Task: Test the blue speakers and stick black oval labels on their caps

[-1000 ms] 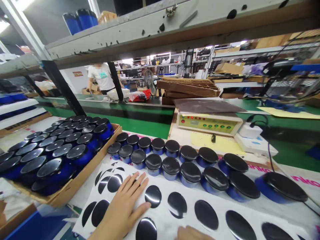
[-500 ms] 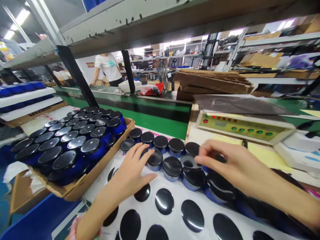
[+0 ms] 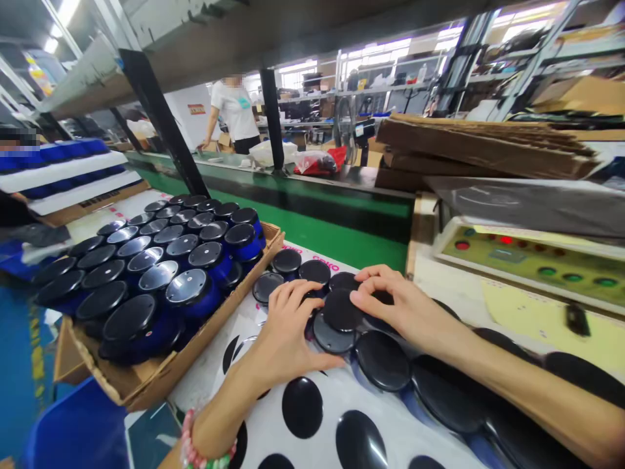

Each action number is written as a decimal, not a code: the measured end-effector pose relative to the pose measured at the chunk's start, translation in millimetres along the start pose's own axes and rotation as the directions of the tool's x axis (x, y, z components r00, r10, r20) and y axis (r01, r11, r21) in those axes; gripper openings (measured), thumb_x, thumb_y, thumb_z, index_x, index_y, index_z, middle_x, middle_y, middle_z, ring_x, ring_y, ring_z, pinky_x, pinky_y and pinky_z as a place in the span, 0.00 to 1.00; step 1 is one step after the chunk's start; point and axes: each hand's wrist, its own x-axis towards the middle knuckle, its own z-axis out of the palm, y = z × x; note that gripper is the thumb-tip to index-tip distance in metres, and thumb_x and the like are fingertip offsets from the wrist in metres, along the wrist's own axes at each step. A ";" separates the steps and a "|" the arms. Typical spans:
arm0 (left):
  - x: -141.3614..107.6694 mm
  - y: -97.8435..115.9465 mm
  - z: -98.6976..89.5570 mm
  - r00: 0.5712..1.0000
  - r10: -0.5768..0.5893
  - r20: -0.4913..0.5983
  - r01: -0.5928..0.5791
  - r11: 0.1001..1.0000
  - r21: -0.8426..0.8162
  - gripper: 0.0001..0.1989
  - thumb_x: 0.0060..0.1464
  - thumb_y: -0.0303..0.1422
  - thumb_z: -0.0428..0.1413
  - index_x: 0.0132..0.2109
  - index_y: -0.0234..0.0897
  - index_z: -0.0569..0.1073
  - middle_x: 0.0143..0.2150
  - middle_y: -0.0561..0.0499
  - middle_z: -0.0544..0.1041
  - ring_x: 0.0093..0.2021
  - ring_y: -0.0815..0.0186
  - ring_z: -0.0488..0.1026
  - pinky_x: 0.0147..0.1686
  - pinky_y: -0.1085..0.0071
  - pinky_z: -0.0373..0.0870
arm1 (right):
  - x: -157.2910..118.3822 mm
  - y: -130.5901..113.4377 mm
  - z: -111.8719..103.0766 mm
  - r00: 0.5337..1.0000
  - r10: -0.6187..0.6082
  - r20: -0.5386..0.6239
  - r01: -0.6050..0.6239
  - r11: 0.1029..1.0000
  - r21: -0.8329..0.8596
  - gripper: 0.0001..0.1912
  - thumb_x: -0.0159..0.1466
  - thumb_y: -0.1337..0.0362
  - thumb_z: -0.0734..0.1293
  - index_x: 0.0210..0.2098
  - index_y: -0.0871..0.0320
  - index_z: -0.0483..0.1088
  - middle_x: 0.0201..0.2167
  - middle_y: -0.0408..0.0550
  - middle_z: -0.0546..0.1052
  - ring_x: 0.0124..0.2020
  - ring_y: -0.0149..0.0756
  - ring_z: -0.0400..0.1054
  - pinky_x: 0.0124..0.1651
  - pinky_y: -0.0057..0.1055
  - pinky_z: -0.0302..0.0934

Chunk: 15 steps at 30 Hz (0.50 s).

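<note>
Between the thumb and fingers of my right hand (image 3: 383,296) is a thin black disc (image 3: 343,310). It hovers over, or partly rests on, the dark round top (image 3: 332,333) of a blue cylinder; I cannot tell whether they touch. My left hand (image 3: 293,329) curves round that cylinder from the left, its thumb at the near side and its fingers at the far side. Black-topped blue cylinders (image 3: 381,360) stand in rows around both hands. Nearer me, a white sheet (image 3: 328,407) carries several black discs (image 3: 303,407).
On the left, a cardboard tray (image 3: 195,348) is packed with black-topped blue cylinders (image 3: 190,286). A control box (image 3: 532,254) with lit buttons sits at the right. Behind runs a green conveyor (image 3: 336,221), under a low shelf (image 3: 303,39). A person (image 3: 237,114) stands beyond it.
My right hand has moved left with the black disc, to the cylinder beside my left hand. The left hand has closed in round that cylinder. The camera view has shifted too.
</note>
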 end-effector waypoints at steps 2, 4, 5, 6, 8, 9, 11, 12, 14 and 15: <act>0.9 -0.2 1.5 1.000 0.000 -0.018 0.000 1.000 -0.018 0.34 0.34 0.46 0.68 0.47 0.39 0.66 0.54 0.44 0.67 0.57 0.51 0.59 0.57 0.50 0.54 | -2.6 4.6 7.3 1.000 -0.001 0.001 0.001 1.000 0.002 0.15 0.58 0.50 0.64 0.23 0.53 0.69 0.46 0.46 0.68 0.53 0.46 0.58 0.58 0.51 0.47; 1.1 0.0 2.8 1.000 0.000 -0.028 -0.001 0.999 -0.036 0.34 0.33 0.45 0.68 0.47 0.40 0.66 0.53 0.46 0.69 0.57 0.52 0.59 0.56 0.50 0.54 | -4.9 9.3 12.2 1.000 -0.008 -0.004 0.008 1.000 0.006 0.15 0.58 0.50 0.65 0.22 0.53 0.70 0.48 0.47 0.68 0.54 0.49 0.56 0.58 0.56 0.46; 1.1 0.1 3.3 0.999 -0.001 -0.032 0.000 0.999 -0.047 0.34 0.33 0.45 0.68 0.47 0.40 0.66 0.52 0.46 0.70 0.56 0.52 0.60 0.56 0.51 0.54 | -5.8 11.3 13.9 1.000 -0.014 -0.008 0.014 1.000 0.005 0.15 0.57 0.50 0.65 0.22 0.53 0.70 0.48 0.47 0.68 0.55 0.50 0.55 0.57 0.58 0.46; 1.0 0.2 3.6 0.999 -0.003 -0.033 0.001 0.998 -0.056 0.33 0.33 0.45 0.68 0.46 0.40 0.66 0.52 0.47 0.70 0.56 0.52 0.60 0.56 0.51 0.54 | -6.5 12.8 15.3 1.000 -0.025 -0.015 0.025 1.000 0.000 0.14 0.58 0.51 0.65 0.22 0.52 0.70 0.49 0.47 0.68 0.55 0.51 0.55 0.57 0.59 0.46; 0.9 0.2 3.8 0.999 -0.007 -0.033 0.005 0.998 -0.070 0.33 0.33 0.45 0.68 0.46 0.40 0.66 0.51 0.48 0.71 0.56 0.53 0.60 0.56 0.52 0.54 | -7.4 14.1 17.5 0.999 -0.043 -0.028 0.042 0.999 -0.026 0.13 0.58 0.51 0.65 0.23 0.52 0.70 0.49 0.47 0.67 0.56 0.51 0.54 0.57 0.59 0.45; 0.9 0.2 3.8 0.999 -0.007 -0.035 0.004 0.997 -0.072 0.32 0.33 0.44 0.68 0.46 0.40 0.67 0.51 0.48 0.71 0.56 0.53 0.61 0.56 0.52 0.54 | -7.7 14.0 18.3 0.999 -0.046 -0.029 0.044 0.998 -0.043 0.13 0.58 0.52 0.65 0.23 0.51 0.71 0.49 0.46 0.67 0.56 0.51 0.54 0.57 0.59 0.45; 0.9 -0.2 3.7 0.999 -0.006 -0.037 0.004 0.998 -0.070 0.32 0.33 0.44 0.68 0.45 0.40 0.67 0.50 0.48 0.71 0.56 0.53 0.60 0.56 0.52 0.53 | -8.0 12.9 19.4 0.999 -0.049 -0.024 0.047 0.996 -0.073 0.13 0.58 0.52 0.65 0.23 0.51 0.71 0.50 0.46 0.67 0.56 0.52 0.54 0.57 0.60 0.44; 0.8 -0.4 3.7 0.999 -0.005 -0.038 0.002 0.998 -0.068 0.31 0.33 0.44 0.68 0.45 0.40 0.67 0.50 0.48 0.71 0.56 0.53 0.60 0.56 0.52 0.53 | -8.1 12.3 19.9 0.998 -0.052 -0.024 0.050 0.995 -0.086 0.13 0.58 0.51 0.65 0.23 0.51 0.71 0.50 0.46 0.67 0.56 0.52 0.54 0.57 0.61 0.45; 0.6 -0.6 3.8 0.999 -0.003 -0.040 0.000 0.998 -0.068 0.31 0.34 0.45 0.67 0.46 0.40 0.67 0.50 0.48 0.71 0.56 0.52 0.60 0.56 0.52 0.53 | -8.3 11.4 20.7 0.997 -0.070 -0.025 0.067 0.992 -0.109 0.14 0.58 0.51 0.64 0.23 0.51 0.71 0.49 0.47 0.68 0.56 0.53 0.54 0.56 0.62 0.45; 0.4 -0.7 3.9 0.999 -0.003 -0.041 0.000 0.998 -0.069 0.31 0.35 0.45 0.67 0.46 0.40 0.66 0.50 0.48 0.71 0.56 0.52 0.60 0.56 0.52 0.52 | -8.5 11.3 21.2 0.996 -0.081 -0.030 0.076 0.989 -0.124 0.14 0.59 0.51 0.64 0.23 0.51 0.71 0.49 0.47 0.68 0.56 0.54 0.54 0.56 0.62 0.45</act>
